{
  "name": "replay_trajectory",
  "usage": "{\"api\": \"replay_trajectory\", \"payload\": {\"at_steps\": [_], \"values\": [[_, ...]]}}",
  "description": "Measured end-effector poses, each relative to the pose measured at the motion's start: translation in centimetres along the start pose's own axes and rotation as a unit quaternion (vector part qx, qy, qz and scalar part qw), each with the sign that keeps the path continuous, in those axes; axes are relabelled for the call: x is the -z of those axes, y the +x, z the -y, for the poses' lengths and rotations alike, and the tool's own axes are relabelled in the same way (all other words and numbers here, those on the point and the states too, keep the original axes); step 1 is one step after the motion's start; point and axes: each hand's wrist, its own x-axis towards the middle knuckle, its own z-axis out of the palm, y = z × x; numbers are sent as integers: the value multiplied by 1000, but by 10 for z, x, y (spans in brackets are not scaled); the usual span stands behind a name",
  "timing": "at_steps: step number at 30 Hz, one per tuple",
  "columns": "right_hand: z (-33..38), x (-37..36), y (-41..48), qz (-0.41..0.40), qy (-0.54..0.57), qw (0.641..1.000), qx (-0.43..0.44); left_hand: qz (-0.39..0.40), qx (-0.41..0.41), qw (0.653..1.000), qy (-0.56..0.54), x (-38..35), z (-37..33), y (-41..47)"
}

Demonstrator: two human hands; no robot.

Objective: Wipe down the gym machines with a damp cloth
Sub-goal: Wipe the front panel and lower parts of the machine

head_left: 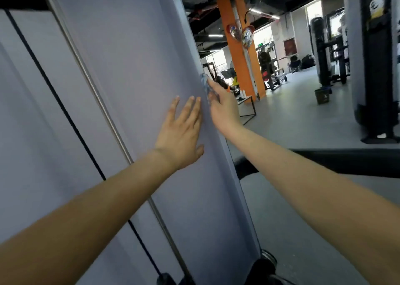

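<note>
A tall grey panel of a gym machine [134, 72] fills the left half of the head view. My left hand [181, 131] lies flat against it, fingers spread, holding nothing. My right hand [223, 107] reaches around the panel's right edge and presses a small blue-grey cloth [204, 80] against that edge. Only part of the cloth shows past my fingers. A black cable [65, 111] and a steel guide rod [101, 103] run down the machine to the left of my left hand.
An orange pillar [242, 46] stands behind the panel's edge. A low metal-framed bench [246, 105] sits near it. A dark bucket [322, 95] stands on the grey floor to the right. Another black and grey machine [372, 68] rises at the far right. A black padded bar [324, 161] crosses under my right forearm.
</note>
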Motion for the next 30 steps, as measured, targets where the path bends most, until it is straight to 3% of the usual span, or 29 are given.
{"api": "replay_trajectory", "payload": {"at_steps": [6,12,21,26,30], "values": [[-81,5,-116,-11,65,995,-75,-11,-33,999,-1,-22,-40,-26],[-135,29,-208,33,-7,985,-167,11,-100,994,-38,-38,-87,-48],[-112,17,-163,-11,5,997,-83,3,-96,993,-71,-56,-142,-72],[-166,13,-236,-52,-17,991,-118,-2,-121,989,-81,-83,-195,-102],[-223,12,-307,-89,-51,976,-195,19,-136,985,-107,-102,-251,-134]]}}
